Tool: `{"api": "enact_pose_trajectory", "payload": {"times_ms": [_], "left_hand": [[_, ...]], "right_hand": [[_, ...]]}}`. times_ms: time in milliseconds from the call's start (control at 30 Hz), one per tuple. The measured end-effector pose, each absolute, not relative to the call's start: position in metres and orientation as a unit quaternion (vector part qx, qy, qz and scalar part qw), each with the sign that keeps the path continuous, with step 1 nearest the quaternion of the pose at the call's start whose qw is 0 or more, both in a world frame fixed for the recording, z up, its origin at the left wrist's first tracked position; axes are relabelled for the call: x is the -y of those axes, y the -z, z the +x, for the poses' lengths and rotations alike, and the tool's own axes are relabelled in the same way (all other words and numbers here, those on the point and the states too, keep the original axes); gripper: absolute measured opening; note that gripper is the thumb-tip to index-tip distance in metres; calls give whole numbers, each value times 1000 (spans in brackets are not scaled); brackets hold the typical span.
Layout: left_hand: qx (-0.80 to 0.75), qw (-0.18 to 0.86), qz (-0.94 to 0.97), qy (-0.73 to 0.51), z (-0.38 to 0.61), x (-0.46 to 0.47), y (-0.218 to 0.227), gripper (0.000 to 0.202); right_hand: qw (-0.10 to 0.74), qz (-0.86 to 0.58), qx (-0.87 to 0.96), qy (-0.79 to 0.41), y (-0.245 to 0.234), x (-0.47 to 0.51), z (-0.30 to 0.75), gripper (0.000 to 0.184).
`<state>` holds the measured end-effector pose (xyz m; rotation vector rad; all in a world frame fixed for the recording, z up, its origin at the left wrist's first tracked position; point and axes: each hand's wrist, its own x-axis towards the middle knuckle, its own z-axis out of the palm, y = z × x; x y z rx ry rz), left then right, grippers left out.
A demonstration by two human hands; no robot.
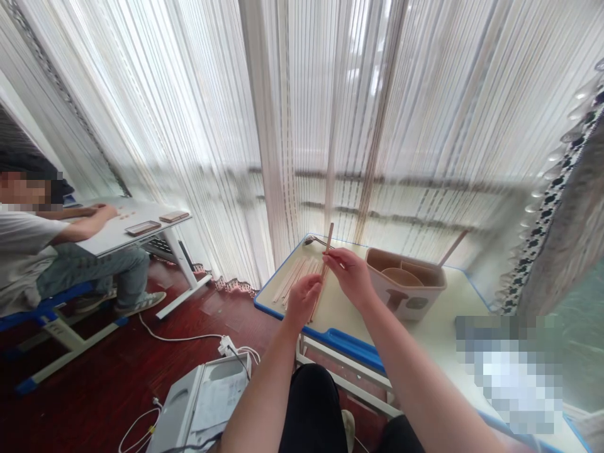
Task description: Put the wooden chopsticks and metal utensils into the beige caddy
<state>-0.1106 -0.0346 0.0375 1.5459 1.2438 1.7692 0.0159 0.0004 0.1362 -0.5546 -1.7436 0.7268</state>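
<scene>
My right hand (348, 267) pinches a long brown chopstick (329, 238) close to its upper end. It stands tilted over the table, its top rising above my fingers. Lower down, my left hand (304, 296) is closed around the same chopstick, with part of its length hidden by the fingers. Beside my left hand, several pale wooden chopsticks (295, 277) lie loosely together on the cream table (346, 308). To the right of my right hand is a tan and white box (427, 296) with inner compartments.
At the table's back left corner lies a spoon-like metal thing (310, 240). A brown stick (452, 249) slants up by the box's right end. A grey case (182, 402) and a power strip (227, 345) are on the floor. A co-worker sits at another table (108, 242), left.
</scene>
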Motion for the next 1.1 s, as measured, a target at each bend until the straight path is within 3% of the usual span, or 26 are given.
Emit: {"api": "enact_pose_trajectory", "payload": {"times_ms": [300,500,733,1100], "left_hand": [[-471,197,619,-597,-92,39,-79,24],[-401,246,595,-651,-53,28,-100,26],[-357,214,647,-639,8,8,-132,21],[-379,187,695,-582,74,-53,-162,18]], "right_hand": [[527,-214,750,-339,-160,-5,31,21],[523,-230,771,-280,-197,1,71,19],[541,-326,748,-204,-236,-1,138,19],[562,-391,721,-104,-253,-32,207,16]]}}
